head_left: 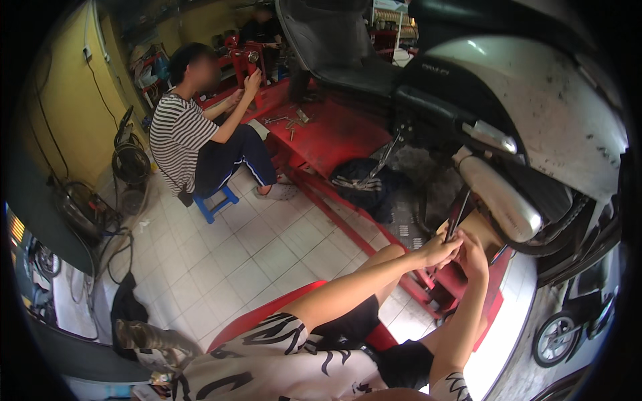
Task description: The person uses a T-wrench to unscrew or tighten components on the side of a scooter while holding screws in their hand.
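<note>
My left hand [438,250] is closed on a dark elongated object [458,212] that points upward; I cannot make out exactly what it is. My right hand [472,257] sits against it with bent fingers, and what it holds is hidden. Behind my hands is a tan board [488,227], like cardboard, beside the silver exhaust muffler [505,194] of a raised scooter [538,113]. Under the scooter lie a dark striped cloth [361,180] and the red lift frame [338,220].
A person [180,134] in a striped shirt sits on a blue stool [214,200] at a red tool stand [244,63]. Another person [261,30] is at the back. Tools [294,123] lie on the red platform. Hoses and machines [80,207] line the left wall. Another scooter [562,334] stands right.
</note>
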The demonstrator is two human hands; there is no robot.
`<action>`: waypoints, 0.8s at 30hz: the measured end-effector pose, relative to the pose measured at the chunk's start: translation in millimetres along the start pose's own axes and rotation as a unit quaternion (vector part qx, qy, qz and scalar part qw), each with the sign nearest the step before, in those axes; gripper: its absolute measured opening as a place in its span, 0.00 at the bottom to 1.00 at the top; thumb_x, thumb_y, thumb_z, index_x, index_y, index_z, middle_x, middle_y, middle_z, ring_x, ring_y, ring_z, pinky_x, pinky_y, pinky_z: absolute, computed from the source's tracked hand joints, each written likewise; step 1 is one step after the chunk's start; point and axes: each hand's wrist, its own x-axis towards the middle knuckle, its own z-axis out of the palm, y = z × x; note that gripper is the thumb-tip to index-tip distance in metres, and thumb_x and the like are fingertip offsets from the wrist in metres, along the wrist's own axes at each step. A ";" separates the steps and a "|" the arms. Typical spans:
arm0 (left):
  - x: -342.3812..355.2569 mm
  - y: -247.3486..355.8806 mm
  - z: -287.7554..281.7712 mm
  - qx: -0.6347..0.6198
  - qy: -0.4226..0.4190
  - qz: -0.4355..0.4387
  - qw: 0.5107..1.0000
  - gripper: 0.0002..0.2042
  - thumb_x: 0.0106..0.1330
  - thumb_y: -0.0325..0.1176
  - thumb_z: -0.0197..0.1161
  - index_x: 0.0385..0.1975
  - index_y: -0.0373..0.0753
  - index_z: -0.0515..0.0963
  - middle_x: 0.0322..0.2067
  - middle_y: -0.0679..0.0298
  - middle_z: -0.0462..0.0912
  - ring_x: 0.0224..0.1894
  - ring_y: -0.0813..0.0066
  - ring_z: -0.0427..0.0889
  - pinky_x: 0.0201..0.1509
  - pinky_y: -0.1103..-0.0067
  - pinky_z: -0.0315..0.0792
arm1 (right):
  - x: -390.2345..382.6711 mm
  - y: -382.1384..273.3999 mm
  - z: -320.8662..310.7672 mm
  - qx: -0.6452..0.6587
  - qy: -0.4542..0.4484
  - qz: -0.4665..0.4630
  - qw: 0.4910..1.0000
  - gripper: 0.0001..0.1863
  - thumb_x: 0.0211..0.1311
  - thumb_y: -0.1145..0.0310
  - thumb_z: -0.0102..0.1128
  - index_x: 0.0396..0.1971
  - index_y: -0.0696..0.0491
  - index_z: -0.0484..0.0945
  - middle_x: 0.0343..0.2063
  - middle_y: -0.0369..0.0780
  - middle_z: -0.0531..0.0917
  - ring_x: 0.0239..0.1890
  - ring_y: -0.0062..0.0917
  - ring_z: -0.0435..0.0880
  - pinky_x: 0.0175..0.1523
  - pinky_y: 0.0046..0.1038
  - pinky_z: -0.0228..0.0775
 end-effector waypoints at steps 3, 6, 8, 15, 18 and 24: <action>16.0 -3.2 -0.9 0.042 0.063 0.015 0.997 0.15 0.73 0.43 0.48 0.23 0.44 0.64 0.11 0.74 0.60 0.08 0.86 0.58 0.08 0.83 0.52 | -39.2 -46.0 -15.5 -0.134 0.007 -0.071 0.988 0.19 0.70 0.62 0.48 0.48 0.64 0.74 0.18 0.36 0.74 0.17 0.17 0.71 0.21 0.18 0.60; 13.2 1.4 2.0 0.143 0.161 0.036 0.976 0.15 0.72 0.42 0.49 0.23 0.43 0.65 0.12 0.73 0.62 0.08 0.85 0.58 0.07 0.81 0.53 | -91.1 -104.6 -5.5 -0.230 0.108 -0.206 0.945 0.20 0.70 0.61 0.48 0.46 0.64 0.75 0.17 0.33 0.73 0.17 0.14 0.70 0.21 0.16 0.60; -0.2 12.2 -6.9 0.132 0.153 -0.009 0.979 0.16 0.71 0.44 0.49 0.22 0.42 0.66 0.12 0.72 0.64 0.07 0.84 0.59 0.07 0.81 0.54 | -123.3 -144.2 16.6 -0.204 0.121 -0.304 0.923 0.23 0.70 0.55 0.49 0.46 0.64 0.75 0.16 0.34 0.72 0.17 0.15 0.70 0.21 0.17 0.59; -6.6 -26.0 -64.6 0.156 0.156 0.034 0.975 0.21 0.70 0.47 0.51 0.14 0.45 0.65 0.08 0.74 0.62 0.08 0.83 0.60 0.10 0.81 0.55 | -269.3 -206.1 123.5 -0.186 -0.193 -0.439 0.857 0.32 0.67 0.42 0.46 0.50 0.60 0.72 0.18 0.34 0.70 0.19 0.14 0.68 0.20 0.17 0.59; -39.1 -13.8 -40.5 -0.205 -0.007 -0.142 0.968 0.23 0.70 0.47 0.49 0.12 0.50 0.55 0.08 0.77 0.50 0.10 0.84 0.49 0.15 0.80 0.45 | -250.4 -108.3 162.5 -0.248 -0.193 -0.235 0.920 0.31 0.67 0.43 0.46 0.48 0.60 0.72 0.19 0.35 0.71 0.20 0.15 0.69 0.21 0.17 0.60; -100.5 2.1 -43.2 -0.290 -0.004 -0.144 0.946 0.24 0.72 0.43 0.47 0.10 0.49 0.51 0.08 0.75 0.47 0.11 0.83 0.45 0.17 0.80 0.45 | -235.0 71.3 171.0 -0.287 -0.076 0.035 0.954 0.29 0.68 0.45 0.45 0.45 0.60 0.73 0.20 0.37 0.73 0.21 0.17 0.71 0.24 0.19 0.62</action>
